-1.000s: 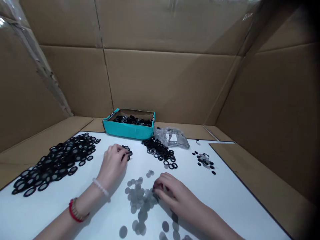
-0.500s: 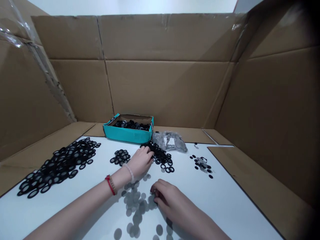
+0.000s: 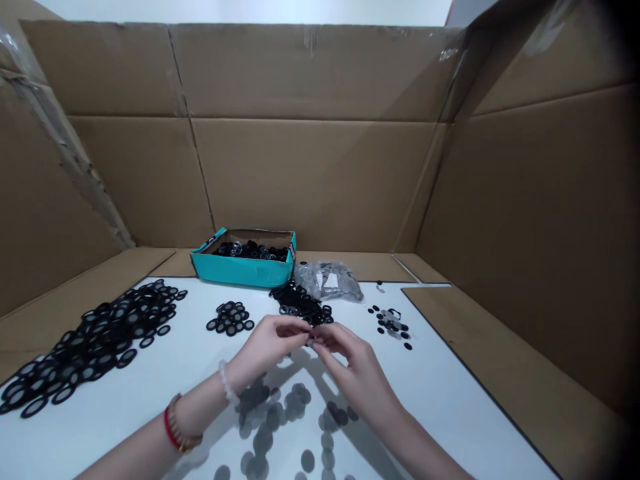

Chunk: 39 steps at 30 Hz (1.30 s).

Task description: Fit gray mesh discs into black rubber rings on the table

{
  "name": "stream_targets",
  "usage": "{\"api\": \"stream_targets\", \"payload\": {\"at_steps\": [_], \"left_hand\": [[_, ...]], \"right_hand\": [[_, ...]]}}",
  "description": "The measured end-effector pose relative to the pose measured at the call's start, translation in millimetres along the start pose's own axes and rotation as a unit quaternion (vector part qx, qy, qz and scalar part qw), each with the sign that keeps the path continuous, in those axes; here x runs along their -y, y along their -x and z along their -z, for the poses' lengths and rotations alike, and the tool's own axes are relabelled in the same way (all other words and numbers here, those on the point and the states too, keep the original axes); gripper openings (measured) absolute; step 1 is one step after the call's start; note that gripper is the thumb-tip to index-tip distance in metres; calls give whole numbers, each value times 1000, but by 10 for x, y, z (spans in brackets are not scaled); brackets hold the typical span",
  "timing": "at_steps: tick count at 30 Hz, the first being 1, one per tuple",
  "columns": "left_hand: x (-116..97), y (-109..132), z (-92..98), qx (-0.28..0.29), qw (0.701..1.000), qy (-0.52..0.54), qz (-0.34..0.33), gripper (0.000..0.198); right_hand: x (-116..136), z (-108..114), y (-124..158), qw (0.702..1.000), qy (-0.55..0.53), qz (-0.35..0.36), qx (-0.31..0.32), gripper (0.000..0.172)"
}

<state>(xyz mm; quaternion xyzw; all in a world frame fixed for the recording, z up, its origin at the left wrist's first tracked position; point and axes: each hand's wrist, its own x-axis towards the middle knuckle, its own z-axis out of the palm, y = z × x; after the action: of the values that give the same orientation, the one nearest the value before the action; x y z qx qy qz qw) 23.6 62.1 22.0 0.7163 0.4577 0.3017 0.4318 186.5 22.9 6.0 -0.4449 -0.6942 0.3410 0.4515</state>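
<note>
My left hand [image 3: 267, 350] and my right hand [image 3: 350, 367] are raised a little above the white board [image 3: 450, 400], fingertips meeting in a pinch over a small piece I cannot make out. Below them lies a scatter of grey round discs [image 3: 280, 417]. Just beyond the fingers is a heap of black rings [image 3: 300, 303]. A small cluster of finished black rings [image 3: 230, 318] sits to the left of it. My left wrist wears a white bead bracelet and a red band.
A large pile of black rings with grey centres [image 3: 95, 340] covers the left of the board. A teal box [image 3: 245, 263] of rings stands at the back, beside a clear plastic bag [image 3: 327, 280]. A few loose pieces [image 3: 393, 321] lie right. Cardboard walls [image 3: 310, 167] enclose the area.
My left hand drew back from the black ring heap toward me. My right hand lifted off the grey discs, and both hands came together at the fingertips.
</note>
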Motion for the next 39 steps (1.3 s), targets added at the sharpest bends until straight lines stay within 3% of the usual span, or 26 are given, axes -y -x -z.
{"api": "stream_targets", "payload": {"at_steps": [3,6,11,17,22,29,33,36,39], "left_hand": [[-98,198,-10,3,984,153,88,26],[-95,304,-18,4,969,219,113,30],[-18,337,-50,-14,972,220,87,24],[133,342,-82,-22,972,227,59,23],[201,359,-104,-43,982,183,28,22],[82,405,-53,-73,989,125,-36,16],[66,393,-72,-94,976,198,14,18],[84,372,-92,-85,964,244,69,21],[109,370,-96,-64,968,234,61,20]], "right_hand": [[-18,-19,9,999,-42,-30,-15,9],[-51,-53,10,992,-97,-78,-3,18],[-79,-81,-24,975,-168,-136,53,24],[-104,-103,-19,964,-178,-171,99,29],[-103,-117,-7,974,-147,-154,75,29],[-29,-60,-13,982,-151,-92,70,24],[-40,-84,9,992,-100,-45,68,22],[-63,-105,18,994,-74,-47,62,18],[-66,-100,12,994,-60,-57,70,16]]}}
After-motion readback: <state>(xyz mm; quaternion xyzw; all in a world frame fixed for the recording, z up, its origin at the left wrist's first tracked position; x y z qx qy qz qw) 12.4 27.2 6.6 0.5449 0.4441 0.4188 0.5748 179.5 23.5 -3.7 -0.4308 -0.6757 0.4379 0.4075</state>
